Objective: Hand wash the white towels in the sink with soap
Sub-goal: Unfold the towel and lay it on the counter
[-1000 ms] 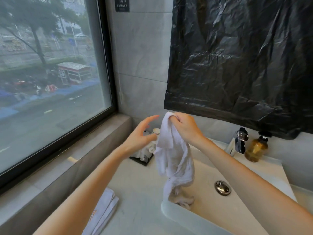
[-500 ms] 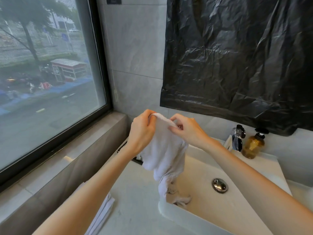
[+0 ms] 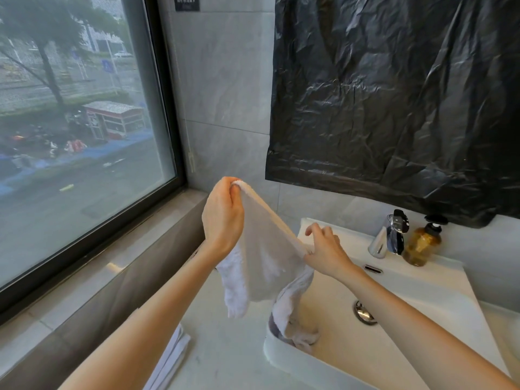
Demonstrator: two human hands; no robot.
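L hand (image 3: 223,218) was raised, fingers curled, pinching one top corner of the white towel (image 3: 264,266) at its fingertips. R hand (image 3: 323,254) sat lower, at approx 4 o'clock of L hand, pinching the same top edge btwn thumb and a finger, other fingers loosely lifted. The edge ran taut and slanted btwn both hands, high at L, low at R. Towel body hung below the hands. One tail dangled free over the tabletop (image 3: 225,347). The other end dropped at 6 o'clock of R hand and lay bunched, wet-looking, in the near-left corner of the sink (image 3: 416,313).

Drain (image 3: 363,312) was at 5 o'clock of R hand, apart from the towel. Faucet (image 3: 389,237) was at approx 3 o'clock of R hand on the sink's back rim, w/ amber soap bottle (image 3: 422,243) just beside it at 3 o'clock. Folded towels (image 3: 171,358) lay on the tabletop at 7 o'clock of L hand, partly hidden by the L forearm. Window (image 3: 70,122) filled the 9–10 o'clock side. Black plastic sheet (image 3: 394,94) hung on the wall at 1 o'clock.
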